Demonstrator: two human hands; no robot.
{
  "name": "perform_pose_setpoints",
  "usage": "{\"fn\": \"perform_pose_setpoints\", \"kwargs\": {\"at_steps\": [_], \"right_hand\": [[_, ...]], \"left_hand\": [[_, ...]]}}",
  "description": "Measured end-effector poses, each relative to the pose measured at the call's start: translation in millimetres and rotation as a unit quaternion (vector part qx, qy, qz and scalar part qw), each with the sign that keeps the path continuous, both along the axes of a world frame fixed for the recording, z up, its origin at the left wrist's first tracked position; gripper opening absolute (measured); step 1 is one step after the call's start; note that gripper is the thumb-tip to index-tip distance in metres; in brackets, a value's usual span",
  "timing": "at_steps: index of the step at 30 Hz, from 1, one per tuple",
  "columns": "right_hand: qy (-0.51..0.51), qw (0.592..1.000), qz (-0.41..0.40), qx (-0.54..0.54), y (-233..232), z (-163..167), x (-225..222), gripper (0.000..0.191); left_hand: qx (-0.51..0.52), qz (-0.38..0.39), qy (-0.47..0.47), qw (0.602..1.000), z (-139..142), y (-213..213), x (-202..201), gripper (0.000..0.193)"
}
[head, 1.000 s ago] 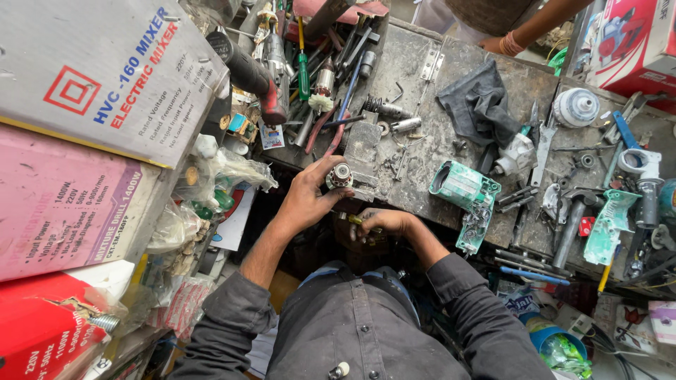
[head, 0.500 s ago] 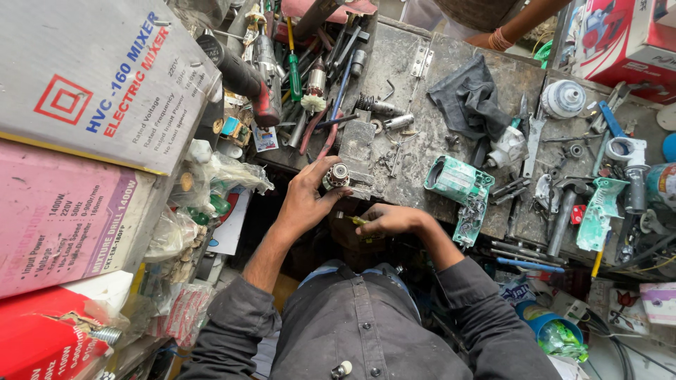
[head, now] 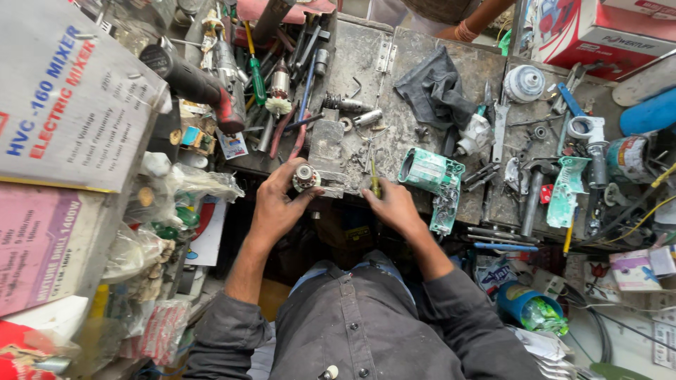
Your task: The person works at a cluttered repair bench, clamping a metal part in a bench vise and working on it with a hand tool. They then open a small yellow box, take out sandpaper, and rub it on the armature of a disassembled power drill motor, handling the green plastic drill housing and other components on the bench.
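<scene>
Cluttered workbench (head: 366,63); motor armature (head: 305,177) between left hand (head: 276,204) fingers.

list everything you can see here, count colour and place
motor armature: one, silver and copper, in the left hand at the bench edge
yellow-handled tool: one, in the right hand
green housing: one, right of the hands
dark rag: one, grey, upper middle of the bench
green screwdriver: one, among tools at upper left
cardboard boxes: several, white and pink, stacked at left
workbench: one, grey, cluttered
left hand: grips the armature
right hand: grips the tool
</scene>
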State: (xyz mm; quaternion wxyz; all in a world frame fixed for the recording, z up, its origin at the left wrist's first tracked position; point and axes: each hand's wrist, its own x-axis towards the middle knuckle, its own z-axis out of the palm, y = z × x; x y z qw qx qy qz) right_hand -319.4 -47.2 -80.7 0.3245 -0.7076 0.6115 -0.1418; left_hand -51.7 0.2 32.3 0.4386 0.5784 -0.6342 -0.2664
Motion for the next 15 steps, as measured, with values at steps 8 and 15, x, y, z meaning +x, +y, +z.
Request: {"fn": "perform_pose_setpoints", "kwargs": {"at_steps": [8,15], "right_hand": [[-0.003,0.991,0.01,-0.134,-9,-8,6,0.057],[-0.058,0.996,-0.038,0.048,25,50,-123,0.031]], "left_hand": [[0.081,0.043,0.057,0.994,5,5,-14,0.047],[0.075,0.017,0.084,0.993,-2,5,-4,0.046]]}}
